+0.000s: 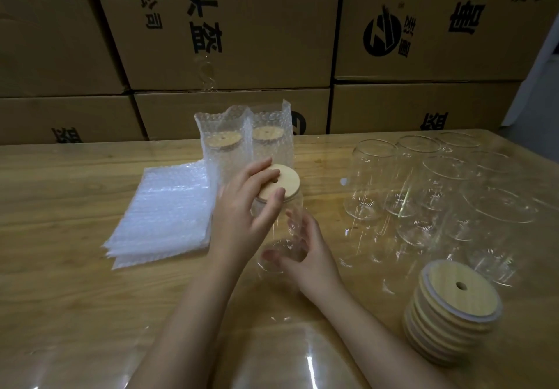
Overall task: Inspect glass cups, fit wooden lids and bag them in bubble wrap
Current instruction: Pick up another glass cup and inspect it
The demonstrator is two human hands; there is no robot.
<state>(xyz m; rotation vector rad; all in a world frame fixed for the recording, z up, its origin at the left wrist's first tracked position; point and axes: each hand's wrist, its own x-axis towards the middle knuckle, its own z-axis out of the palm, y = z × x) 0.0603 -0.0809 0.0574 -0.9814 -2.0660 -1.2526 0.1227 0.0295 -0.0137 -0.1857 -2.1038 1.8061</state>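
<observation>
A clear glass cup point(292, 222) is held tilted above the table, its mouth pointing away from me. A round wooden lid point(286, 181) with a small hole sits on that mouth. My left hand point(245, 207) grips the lid, fingers over its top and thumb at its near edge. My right hand point(305, 255) holds the cup's base from below. A flat stack of bubble wrap bags point(160, 216) lies to the left. Two bagged, lidded cups point(223, 149) stand behind the hands.
Several empty glass cups point(438, 195) stand at the right of the wooden table point(60, 282). A stack of wooden lids point(450, 310) sits at the near right. Cardboard boxes point(242, 25) wall off the back. Clear film covers the table.
</observation>
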